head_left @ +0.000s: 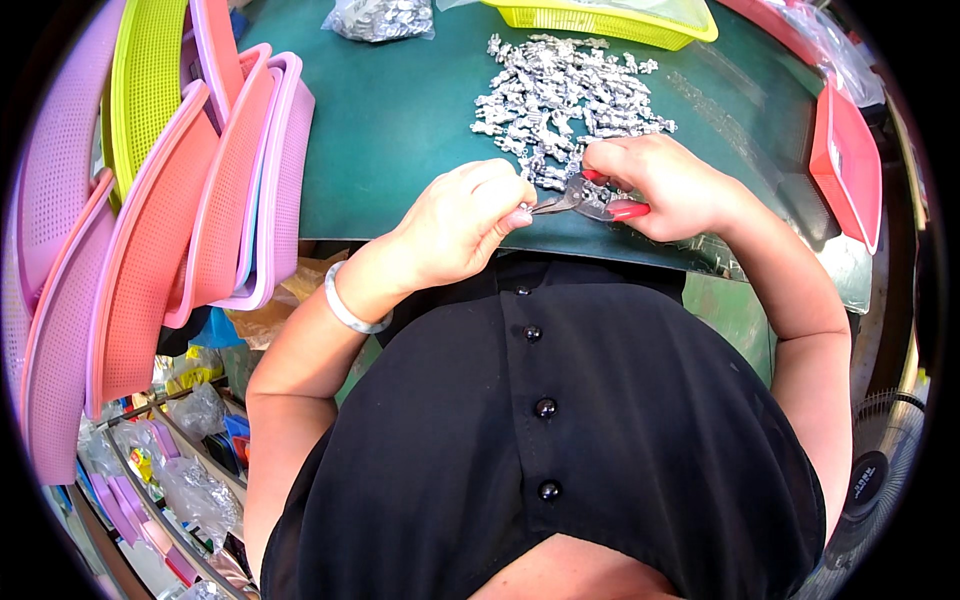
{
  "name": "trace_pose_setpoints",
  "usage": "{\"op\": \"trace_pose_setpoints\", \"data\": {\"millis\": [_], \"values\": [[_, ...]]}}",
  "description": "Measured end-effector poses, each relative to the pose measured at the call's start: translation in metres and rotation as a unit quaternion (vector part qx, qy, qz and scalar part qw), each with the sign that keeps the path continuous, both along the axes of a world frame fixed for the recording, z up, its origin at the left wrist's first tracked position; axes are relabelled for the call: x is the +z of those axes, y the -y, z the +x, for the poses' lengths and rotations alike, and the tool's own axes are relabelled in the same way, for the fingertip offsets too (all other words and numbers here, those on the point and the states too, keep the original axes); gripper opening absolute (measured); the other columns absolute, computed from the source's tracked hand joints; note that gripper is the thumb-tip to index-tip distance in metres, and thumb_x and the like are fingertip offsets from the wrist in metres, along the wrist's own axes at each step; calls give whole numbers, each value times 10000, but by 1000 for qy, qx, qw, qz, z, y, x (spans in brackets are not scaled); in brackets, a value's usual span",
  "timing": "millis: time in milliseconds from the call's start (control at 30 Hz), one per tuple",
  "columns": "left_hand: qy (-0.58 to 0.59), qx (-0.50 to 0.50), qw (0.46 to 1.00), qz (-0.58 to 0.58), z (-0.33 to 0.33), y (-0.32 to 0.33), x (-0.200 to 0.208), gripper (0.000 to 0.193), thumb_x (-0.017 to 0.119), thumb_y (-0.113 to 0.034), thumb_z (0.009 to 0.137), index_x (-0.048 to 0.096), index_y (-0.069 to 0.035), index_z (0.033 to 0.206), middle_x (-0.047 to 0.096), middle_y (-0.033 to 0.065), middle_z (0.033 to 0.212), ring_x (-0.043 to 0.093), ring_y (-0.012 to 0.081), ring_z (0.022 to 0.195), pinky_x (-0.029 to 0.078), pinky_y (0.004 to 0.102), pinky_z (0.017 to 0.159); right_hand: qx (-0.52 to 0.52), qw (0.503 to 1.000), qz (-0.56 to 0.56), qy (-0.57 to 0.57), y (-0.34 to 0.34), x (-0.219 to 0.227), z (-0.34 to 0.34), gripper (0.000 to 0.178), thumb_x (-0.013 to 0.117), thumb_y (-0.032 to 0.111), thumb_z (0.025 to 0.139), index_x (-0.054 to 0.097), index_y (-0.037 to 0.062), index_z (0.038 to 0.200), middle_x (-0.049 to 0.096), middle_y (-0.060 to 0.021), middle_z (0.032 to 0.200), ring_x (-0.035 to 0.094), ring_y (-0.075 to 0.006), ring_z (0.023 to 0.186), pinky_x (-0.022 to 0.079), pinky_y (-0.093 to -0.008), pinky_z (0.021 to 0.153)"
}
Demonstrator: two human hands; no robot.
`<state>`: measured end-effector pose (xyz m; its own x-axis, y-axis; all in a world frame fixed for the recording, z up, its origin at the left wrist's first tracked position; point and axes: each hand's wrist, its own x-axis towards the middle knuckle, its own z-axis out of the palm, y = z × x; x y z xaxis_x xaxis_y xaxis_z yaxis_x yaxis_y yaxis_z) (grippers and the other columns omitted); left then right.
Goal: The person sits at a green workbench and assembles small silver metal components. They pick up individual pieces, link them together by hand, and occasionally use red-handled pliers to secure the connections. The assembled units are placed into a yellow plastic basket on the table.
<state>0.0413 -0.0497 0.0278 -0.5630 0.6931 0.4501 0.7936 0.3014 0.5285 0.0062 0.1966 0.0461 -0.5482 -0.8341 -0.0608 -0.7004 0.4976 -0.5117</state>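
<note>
My right hand [665,183] is closed round the red handles of a pair of pliers [572,196]. Their slim metal jaws point left and reach the fingertips of my left hand [468,215]. That hand is pinched on a small silvery metal piece [526,208], mostly covered by my fingers. Just beyond both hands, a loose heap of small silver metal pieces [565,95] spreads over the green tabletop [400,120].
Stacked pink, purple and green plastic baskets [150,240] rise at the left. A yellow-green basket [605,25] and a clear bag of metal pieces [378,18] lie at the far side. A red tray [848,165] stands at the right edge, above a fan [870,480].
</note>
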Motion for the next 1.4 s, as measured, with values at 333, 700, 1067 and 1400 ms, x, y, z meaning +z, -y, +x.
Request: {"op": "trace_pose_setpoints", "data": {"millis": [333,700,1067,1400], "values": [[-5,2,1000,15,-3,2,1,88,518,-90,836,504,-3,838,451,104,675,450,261,585,388,333,558,2,997,-26,72,2,4,-2,320,631,126,692,488,14,955,563,-152,833,549,-339,779,435,-388,672],[8,15,1000,23,-4,2,3,92,559,-78,798,500,-18,835,459,118,685,478,299,626,400,367,567,-5,997,-39,69,3,-2,0,308,636,122,687,489,17,936,535,-136,719,539,-321,683,414,-387,596],[-10,44,996,76,1,9,6,107,513,-99,854,507,5,827,456,105,676,449,247,574,379,325,527,-43,995,-64,59,17,8,9,307,650,92,663,472,24,904,535,-149,733,544,-344,689,424,-396,601],[-20,77,988,135,14,18,-2,132,497,-97,866,491,22,811,447,106,660,436,238,557,369,317,509,-37,998,-51,-8,37,13,24,320,628,78,683,442,25,938,538,-152,837,540,-355,789,428,-419,641]]}}
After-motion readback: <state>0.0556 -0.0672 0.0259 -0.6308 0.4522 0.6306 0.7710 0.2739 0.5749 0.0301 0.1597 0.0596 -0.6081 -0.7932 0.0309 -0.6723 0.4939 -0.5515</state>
